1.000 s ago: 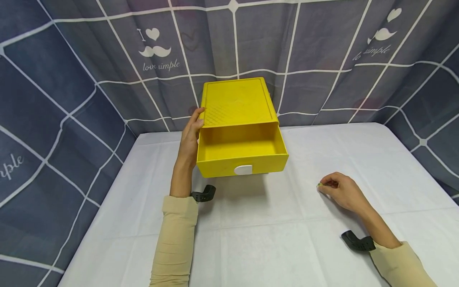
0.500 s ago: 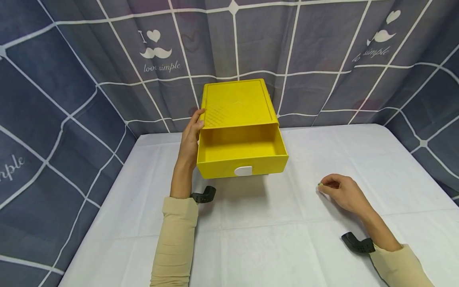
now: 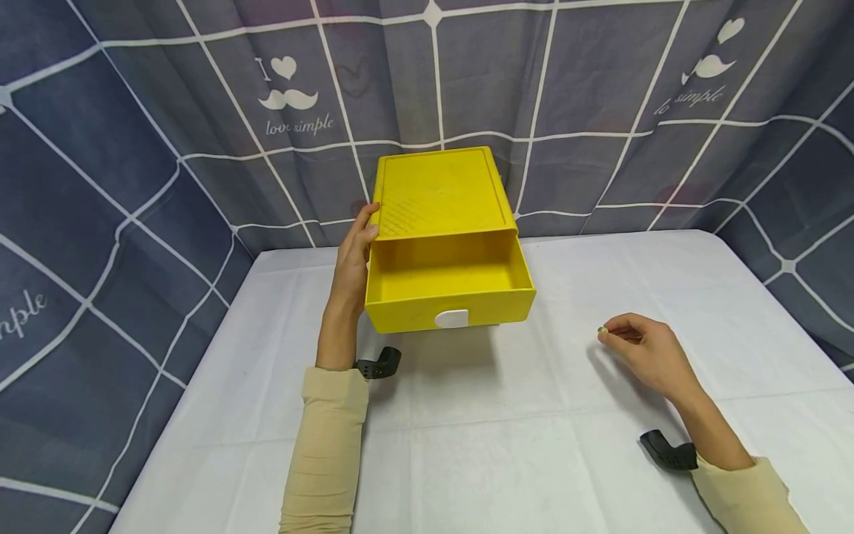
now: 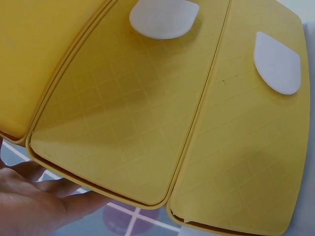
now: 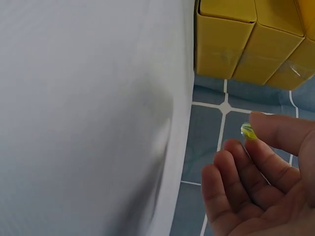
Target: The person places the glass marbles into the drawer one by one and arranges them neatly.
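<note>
A yellow drawer unit [image 3: 440, 189] stands at the back of the table, its top drawer [image 3: 451, 311] pulled out and bare inside. My left hand [image 3: 350, 271] rests against the unit's left side, with extended fingers touching it near the top edge. In the left wrist view, two closed drawer fronts [image 4: 113, 108] with white handles show below the top one. To the right, above the tabletop, my right hand [image 3: 650, 356] pinches a small glass marble [image 5: 248, 131] with yellow-green streaks between thumb and index finger. The other right fingers are loosely curled.
A white cloth covers the table [image 3: 467, 460]. Behind and beside it hang dark grey-blue curtains [image 3: 587, 89] with white grid lines. The drawer unit stands close to the back curtain. A black wrist mount [image 3: 667, 450] sits on each forearm.
My right hand has risen slightly off the tabletop and shifted a little to the right with the marble. The left hand and the drawer unit have stayed in place.
</note>
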Motion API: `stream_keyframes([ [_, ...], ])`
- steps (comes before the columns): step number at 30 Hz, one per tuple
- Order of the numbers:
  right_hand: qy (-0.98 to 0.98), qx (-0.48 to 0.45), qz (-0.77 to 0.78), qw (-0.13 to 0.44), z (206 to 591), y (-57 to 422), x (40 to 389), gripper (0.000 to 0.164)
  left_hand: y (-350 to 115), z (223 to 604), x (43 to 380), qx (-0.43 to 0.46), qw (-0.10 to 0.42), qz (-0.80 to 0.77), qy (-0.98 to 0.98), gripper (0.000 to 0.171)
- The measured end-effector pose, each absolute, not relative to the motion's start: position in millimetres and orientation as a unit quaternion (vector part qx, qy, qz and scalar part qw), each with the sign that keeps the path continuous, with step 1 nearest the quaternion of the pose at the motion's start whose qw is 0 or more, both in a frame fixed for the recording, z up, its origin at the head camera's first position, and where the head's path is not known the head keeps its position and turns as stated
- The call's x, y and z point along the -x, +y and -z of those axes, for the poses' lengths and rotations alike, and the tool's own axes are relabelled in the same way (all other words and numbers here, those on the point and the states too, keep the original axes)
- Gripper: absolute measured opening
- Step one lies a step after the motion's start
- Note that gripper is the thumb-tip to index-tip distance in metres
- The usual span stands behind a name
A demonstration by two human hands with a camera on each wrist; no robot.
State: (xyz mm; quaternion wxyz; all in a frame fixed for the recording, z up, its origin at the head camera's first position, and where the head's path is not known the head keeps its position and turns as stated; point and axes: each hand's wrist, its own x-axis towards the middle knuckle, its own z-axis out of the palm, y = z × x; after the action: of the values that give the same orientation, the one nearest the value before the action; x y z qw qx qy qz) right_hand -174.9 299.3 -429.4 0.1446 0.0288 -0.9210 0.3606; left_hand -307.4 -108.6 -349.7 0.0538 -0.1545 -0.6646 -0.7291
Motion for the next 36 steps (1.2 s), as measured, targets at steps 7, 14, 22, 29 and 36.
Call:
stream_keyframes([
  [7,-0.913,-0.018,-0.379,0.147,423.9,297.5,172.3,0.02,-108.9,351.2,307.0,0.151,0.052,0.729,-0.666,0.06],
  [14,-0.903,-0.009,-0.397,0.163,417.5,294.3,169.9,0.02,-108.6,351.6,307.4,0.154,0.057,0.721,-0.673,0.059],
  [22,-0.897,-0.007,-0.405,0.176,410.2,289.2,166.7,0.019,-108.5,352.1,307.8,0.156,0.056,0.723,-0.671,0.059],
  [29,-0.884,-0.009,-0.429,0.185,399.1,282.2,164.7,0.02,-108.6,351.1,308.2,0.155,0.056,0.722,-0.672,0.059],
  [36,-0.878,-0.013,-0.44,0.188,391.0,274.3,162.3,0.019,-109.5,350.6,307.6,0.156,0.054,0.725,-0.669,0.06],
])
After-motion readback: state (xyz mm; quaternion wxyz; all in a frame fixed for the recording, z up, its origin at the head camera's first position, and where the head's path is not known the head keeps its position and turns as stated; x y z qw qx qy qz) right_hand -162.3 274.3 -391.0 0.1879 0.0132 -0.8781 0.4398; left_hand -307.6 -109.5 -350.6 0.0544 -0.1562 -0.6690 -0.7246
